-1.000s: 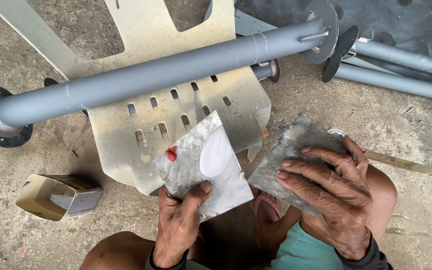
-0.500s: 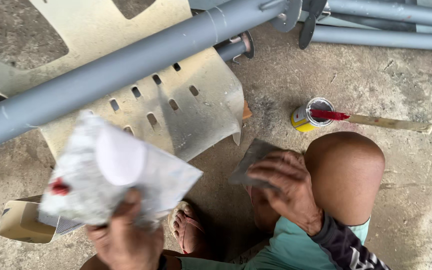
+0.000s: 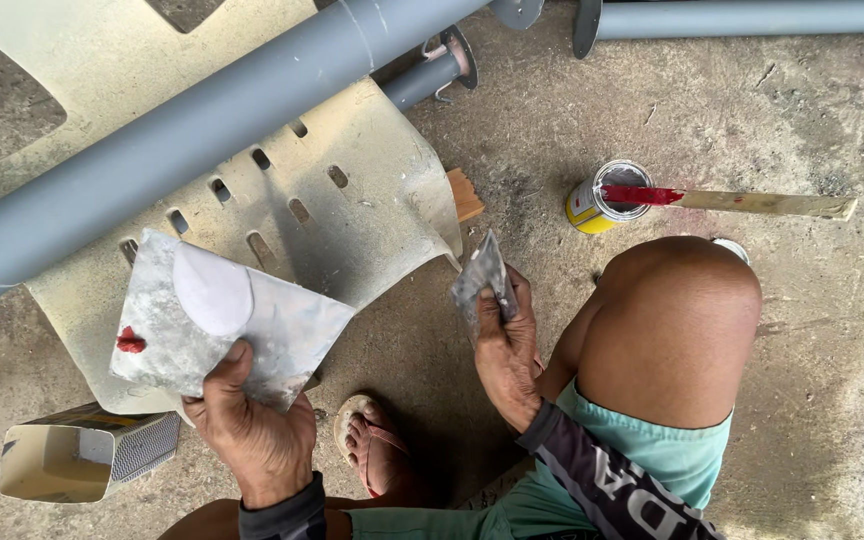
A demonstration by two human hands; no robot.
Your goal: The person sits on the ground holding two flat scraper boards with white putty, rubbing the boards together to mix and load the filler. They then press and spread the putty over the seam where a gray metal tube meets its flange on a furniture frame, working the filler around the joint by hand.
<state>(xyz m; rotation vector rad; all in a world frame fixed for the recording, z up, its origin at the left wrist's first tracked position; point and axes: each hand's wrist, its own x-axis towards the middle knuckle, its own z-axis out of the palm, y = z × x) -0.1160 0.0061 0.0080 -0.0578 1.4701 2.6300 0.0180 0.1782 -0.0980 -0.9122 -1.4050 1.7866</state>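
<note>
Soft even daylight — sharp, faint shadows.

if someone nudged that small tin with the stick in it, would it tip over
Probably yes. The small tin stands upright on rough concrete, and the long stick rests across its rim, reaching far out sideways, so a knock there could lever it. Its round body might then roll.

Two metal plates [image 3: 222, 330], one tin [image 3: 602, 195], one carton [image 3: 72, 460].

Left hand [image 3: 252, 440] holding a flat board [image 3: 227, 325] over the perforated seat [image 3: 332, 215], scraper [image 3: 480, 280] in right hand [image 3: 507, 350], tin [image 3: 607, 195] beyond the knee [image 3: 687, 310], pipe [image 3: 202, 135] lying across the seat, open box [image 3: 77, 460] far left
</note>
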